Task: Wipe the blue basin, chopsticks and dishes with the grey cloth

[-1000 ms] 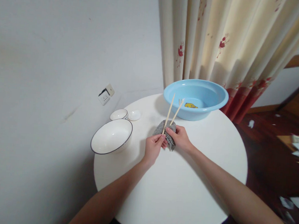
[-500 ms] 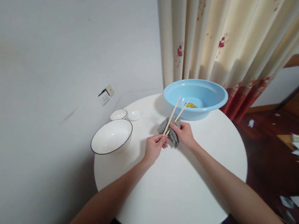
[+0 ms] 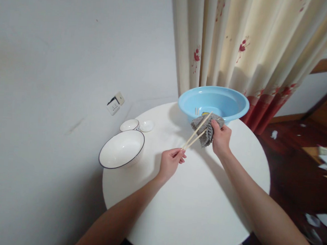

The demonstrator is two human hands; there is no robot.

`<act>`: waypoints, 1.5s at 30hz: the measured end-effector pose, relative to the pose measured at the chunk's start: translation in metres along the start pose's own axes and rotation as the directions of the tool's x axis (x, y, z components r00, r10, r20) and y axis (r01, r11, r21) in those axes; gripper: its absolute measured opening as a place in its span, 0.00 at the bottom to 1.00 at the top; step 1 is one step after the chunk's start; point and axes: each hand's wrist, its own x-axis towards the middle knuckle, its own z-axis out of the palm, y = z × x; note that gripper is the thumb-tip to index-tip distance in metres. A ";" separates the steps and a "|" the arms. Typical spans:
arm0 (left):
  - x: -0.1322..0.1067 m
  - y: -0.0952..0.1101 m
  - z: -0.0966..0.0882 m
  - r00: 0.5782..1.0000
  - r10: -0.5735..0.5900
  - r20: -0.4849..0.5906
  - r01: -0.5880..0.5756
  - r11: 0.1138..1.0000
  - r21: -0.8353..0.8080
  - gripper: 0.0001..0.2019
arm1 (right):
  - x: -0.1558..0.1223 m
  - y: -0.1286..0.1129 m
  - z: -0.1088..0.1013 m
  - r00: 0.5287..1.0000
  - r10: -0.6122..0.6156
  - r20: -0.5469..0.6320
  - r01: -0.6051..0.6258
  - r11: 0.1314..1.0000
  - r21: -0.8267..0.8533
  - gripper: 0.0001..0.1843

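Note:
My left hand (image 3: 171, 161) pinches the near ends of a pair of wooden chopsticks (image 3: 194, 136) above the round white table (image 3: 191, 206). The chopsticks slant up and to the right. My right hand (image 3: 221, 138) is closed on a grey cloth (image 3: 205, 128) wrapped round the far ends of the chopsticks, close to the rim of the light blue basin (image 3: 213, 105).
A large white bowl with a dark rim (image 3: 121, 149) sits at the table's left, with a small white cup (image 3: 129, 125) and a little white dish (image 3: 147, 126) behind it. A cream curtain with red flowers (image 3: 242, 42) hangs behind. A wall socket (image 3: 113, 103) is on the white wall.
My right hand has slid the grey cloth along the chopsticks from their near ends to their far ends, toward the basin. The chopsticks have tilted further right. My left hand stayed about where it was.

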 end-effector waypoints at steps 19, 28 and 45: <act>0.002 -0.003 -0.002 0.999 -0.046 0.012 0.048 0.993 -0.107 0.19 | -0.027 0.012 0.013 0.911 0.113 0.397 -0.146 0.988 0.054 0.22; 0.006 -0.005 -0.004 0.991 -0.128 0.034 0.133 0.950 -0.283 0.20 | -0.076 0.014 0.023 0.624 0.272 0.733 -0.308 0.947 -0.089 0.24; 0.007 -0.001 -0.003 0.966 -0.222 0.129 0.255 0.891 -0.376 0.18 | -0.072 0.015 0.022 0.748 0.260 0.611 -0.170 0.965 -0.202 0.22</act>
